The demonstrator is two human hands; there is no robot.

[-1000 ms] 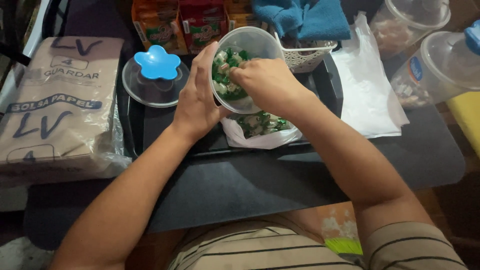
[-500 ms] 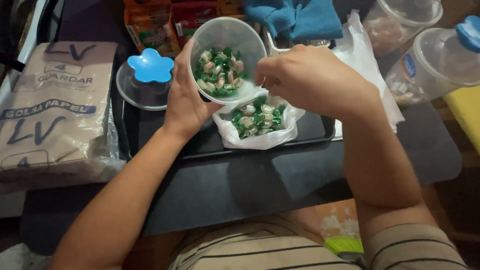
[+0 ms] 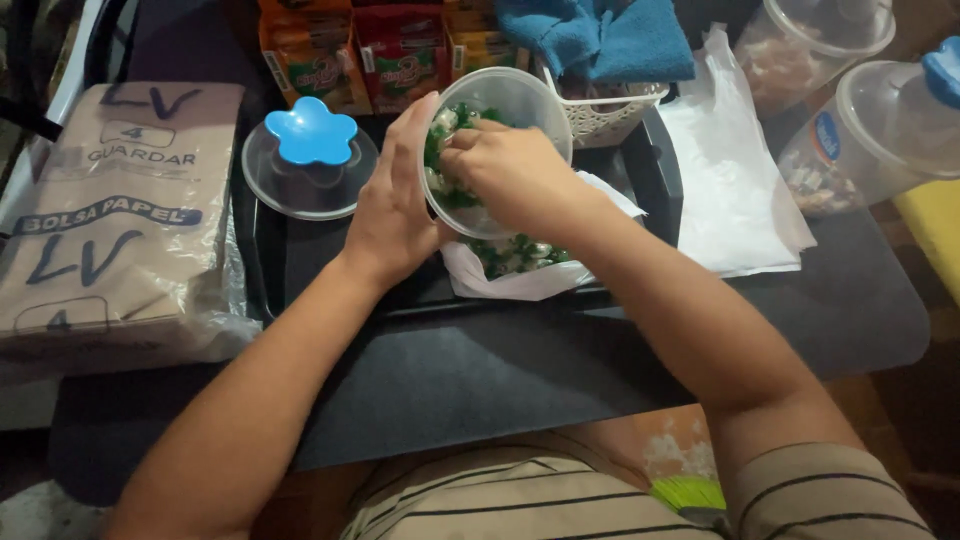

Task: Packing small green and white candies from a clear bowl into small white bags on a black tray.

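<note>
Nearest, my left hand [image 3: 390, 215] is spread around the wall of the clear tub [image 3: 540, 100], tipping its mouth toward me over the black tray [image 3: 660, 175]. My right hand [image 3: 510, 175] reaches inside, fingers bunched on green-and-white wrapped candies [image 3: 440, 135]; an exact pinch I cannot tell. Just below lies an open white bag [image 3: 520, 280] holding more. Left, the blue-knobbed lid [image 3: 310, 155]. Farther right, two lidded jars [image 3: 880, 120].

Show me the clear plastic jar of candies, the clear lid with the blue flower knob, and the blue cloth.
clear plastic jar [image 3: 535, 95], head view, bare upper wall.
clear lid with blue flower knob [image 3: 311, 131], head view, knob centre.
blue cloth [image 3: 600, 35], head view, folded middle.
</note>
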